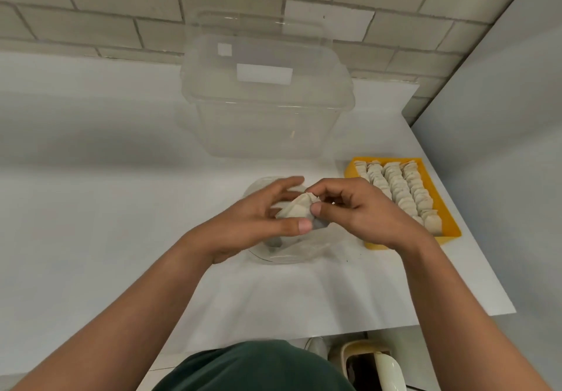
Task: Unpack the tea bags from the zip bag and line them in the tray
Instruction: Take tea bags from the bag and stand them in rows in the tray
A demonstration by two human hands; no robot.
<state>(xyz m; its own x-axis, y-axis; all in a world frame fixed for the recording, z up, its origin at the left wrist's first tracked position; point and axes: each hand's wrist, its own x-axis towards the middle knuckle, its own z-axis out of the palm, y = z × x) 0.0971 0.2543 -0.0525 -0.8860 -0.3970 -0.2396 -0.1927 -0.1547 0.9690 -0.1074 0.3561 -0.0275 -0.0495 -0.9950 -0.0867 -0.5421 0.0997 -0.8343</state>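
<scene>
Tea bag [299,209] — pinched between left hand [258,223] and right hand [362,211] | white table [91,208] | tiled wall [91,10] | yellow tray [447,223]

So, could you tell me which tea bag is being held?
The tea bag pinched between left hand and right hand over the zip bag; the others line the yellow tray.

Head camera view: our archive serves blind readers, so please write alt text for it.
The left hand and right hand hold one tea bag over a clear zip bag on a white table. At the right, a yellow tray holds rows of tea bags; a clear plastic container stands behind.
</scene>
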